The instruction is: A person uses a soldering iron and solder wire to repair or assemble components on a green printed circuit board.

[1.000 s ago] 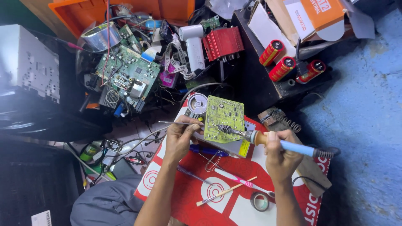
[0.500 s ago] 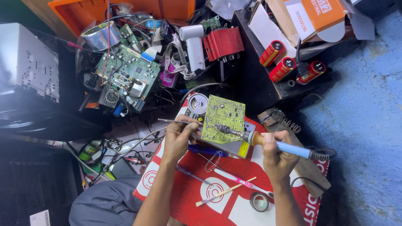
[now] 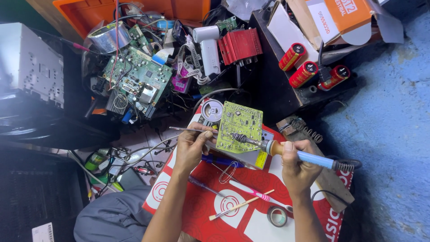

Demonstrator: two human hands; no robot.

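Head view: left hand [image 3: 191, 148] pinches thin metal tweezers [image 3: 186, 129] beside a yellow-green printed circuit board [image 3: 239, 127]; right hand [image 3: 295, 166], fist closed around a blue-handled soldering iron [image 3: 286, 151], presses its tip onto the board, above the red-and-white printed sheet [image 3: 251, 210].

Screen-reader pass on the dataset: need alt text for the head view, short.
Seen from above, a right hand holds a blue-handled soldering iron with its tip on a yellow-green circuit board, while the left hand holds thin tweezers at the board's edge. They work over a red printed sheet, with cluttered electronics parts behind.
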